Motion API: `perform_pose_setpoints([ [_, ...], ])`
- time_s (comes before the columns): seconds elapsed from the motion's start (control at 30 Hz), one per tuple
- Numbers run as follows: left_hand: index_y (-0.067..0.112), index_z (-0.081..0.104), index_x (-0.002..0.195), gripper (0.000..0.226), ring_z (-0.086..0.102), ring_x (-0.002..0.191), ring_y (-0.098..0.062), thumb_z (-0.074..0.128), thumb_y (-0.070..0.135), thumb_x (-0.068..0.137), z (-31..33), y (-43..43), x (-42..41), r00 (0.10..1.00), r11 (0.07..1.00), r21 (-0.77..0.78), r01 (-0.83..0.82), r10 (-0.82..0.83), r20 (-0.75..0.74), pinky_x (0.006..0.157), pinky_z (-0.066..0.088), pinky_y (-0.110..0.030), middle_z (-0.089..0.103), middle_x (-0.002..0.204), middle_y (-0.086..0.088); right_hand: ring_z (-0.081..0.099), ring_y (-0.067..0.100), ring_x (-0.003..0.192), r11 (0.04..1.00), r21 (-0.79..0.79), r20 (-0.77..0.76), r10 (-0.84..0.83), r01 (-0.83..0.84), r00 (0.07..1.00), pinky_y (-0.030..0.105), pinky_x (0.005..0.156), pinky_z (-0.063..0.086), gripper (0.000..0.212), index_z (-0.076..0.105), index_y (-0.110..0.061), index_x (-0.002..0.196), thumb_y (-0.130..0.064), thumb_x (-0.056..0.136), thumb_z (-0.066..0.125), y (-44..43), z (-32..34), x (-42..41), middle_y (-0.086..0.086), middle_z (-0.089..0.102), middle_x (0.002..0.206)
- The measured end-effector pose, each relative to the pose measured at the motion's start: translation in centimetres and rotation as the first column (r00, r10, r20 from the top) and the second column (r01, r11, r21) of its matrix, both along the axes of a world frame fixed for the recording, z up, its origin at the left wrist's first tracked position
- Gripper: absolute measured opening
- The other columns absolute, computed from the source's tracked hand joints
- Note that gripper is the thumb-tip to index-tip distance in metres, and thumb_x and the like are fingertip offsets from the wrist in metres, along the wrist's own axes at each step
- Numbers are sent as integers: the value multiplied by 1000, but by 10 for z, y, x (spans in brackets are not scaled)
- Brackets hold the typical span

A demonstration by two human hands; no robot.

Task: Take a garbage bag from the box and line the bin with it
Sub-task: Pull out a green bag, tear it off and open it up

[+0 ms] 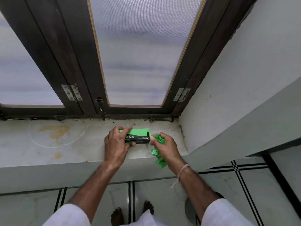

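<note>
A wide window of frosted panes in dark wooden frames filled the upper part of the view, shut, with its hinges and latch seen along the lower rail. Below it ran a pale, stained stone sill, used as a working ledge at a height convenient for both hands. Beneath the sill a tiled floor with black line borders was seen, with bare feet on it. No bin could be identified with certainty; a dark curved shape low at the right, largely hidden behind the right forearm, could not be made out.

On the sill, towards its right end, the green and black box of garbage bags was held lying on its side. It was grasped by the left hand, fingers wrapped over its top and thumb underneath at the near side, evidently so that the box would be steadied against the pull. The box's right end was turned towards the other hand, so that the opening faced the direction of withdrawal.

Just beside that end, a crumpled green garbage bag was clenched in the right hand, with a bunched tail hanging below the fist past the sill's edge. Whether the bag was fully free of the box could not be told. The lining of the bin was judged not yet begun.
</note>
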State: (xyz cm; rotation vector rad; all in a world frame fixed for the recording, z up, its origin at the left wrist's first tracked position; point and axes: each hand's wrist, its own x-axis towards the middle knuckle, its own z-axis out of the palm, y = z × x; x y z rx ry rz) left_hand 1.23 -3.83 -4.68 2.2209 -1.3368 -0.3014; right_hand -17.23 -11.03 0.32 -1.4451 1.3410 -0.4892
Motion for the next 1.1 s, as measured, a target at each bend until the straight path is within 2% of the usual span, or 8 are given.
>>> perform_pose_setpoints([
  [0.17, 25, 59, 141, 70, 49, 128, -30, 85, 41, 77, 18, 6, -8, 991, 1000, -5, -3, 4, 133, 101, 43, -46, 55, 136, -11, 63, 12, 67, 996, 33, 102, -84, 81, 991, 25, 54, 53, 25, 71, -16, 95, -40, 99, 64, 8, 10, -5, 3, 76, 89],
  [0.27, 23, 62, 123, 50, 59, 104, -15, 68, 57, 87, 50, 20, -40, 980, 986, -165, 21, -53, -190, 81, 50, -29, 61, 115, 1, 69, 17, 85, 982, 164, 261, -140, 99, 955, 32, 70, 58, 32, 70, -15, 108, -45, 101, 59, 15, 17, -10, 6, 75, 102],
  [0.37, 27, 61, 116, 57, 70, 92, -6, 62, 73, 82, 70, 28, -72, 731, 985, -115, 126, -170, -660, 73, 58, -27, 72, 103, 9, 71, 28, 95, 947, 317, 462, -198, 47, 865, 42, 83, 59, 42, 67, -3, 118, -40, 104, 54, 28, 22, -9, 20, 75, 110],
  [0.5, 19, 70, 102, 23, 73, 80, -23, 75, 38, 91, 63, 35, -87, 552, 987, -157, -39, -110, -827, 62, 55, -33, 77, 88, -6, 73, 34, 94, 914, 394, 521, -311, 100, 795, 48, 86, 62, 38, 65, 7, 118, -26, 100, 63, 50, 29, -29, 24, 75, 106],
  [0.67, 9, 73, 110, 28, 78, 91, -24, 65, 33, 99, 73, 55, -110, 359, 988, -73, -138, -19, -933, 73, 63, -41, 81, 99, -8, 77, 33, 94, 945, 318, 443, -222, 79, 869, 42, 85, 62, 22, 72, 0, 110, -15, 94, 72, 74, 31, -90, 20, 79, 103],
  [0.83, 13, 72, 103, 32, 68, 84, -24, 69, 43, 94, 59, 81, -160, 436, 974, 23, -224, 122, -891, 72, 56, -36, 79, 94, -8, 74, 23, 74, 941, 317, 481, -269, 120, 835, 31, 68, 61, 12, 70, 2, 98, -5, 90, 73, 84, 27, -158, 18, 77, 89],
  [1.0, 33, 24, 155, 101, 34, 138, -15, 63, 80, 74, 42, 111, -280, 886, 989, -137, -50, -20, -464, 109, 35, -39, 34, 153, 4, 74, 25, 74, 951, 305, 474, -190, 42, 860, 32, 70, 61, 17, 71, 8, 99, -5, 89, 75, 89, 16, -258, 21, 76, 89],
  [1.1, 37, 36, 150, 96, 60, 123, -10, 65, 83, 71, 55, 117, -368, 707, 984, -94, 154, -176, -685, 99, 53, -35, 56, 142, 0, 72, 19, 66, 957, 284, 468, -91, -53, 879, 28, 63, 59, 5, 72, -1, 89, -5, 89, 75, 91, 22, -320, 13, 74, 78],
])
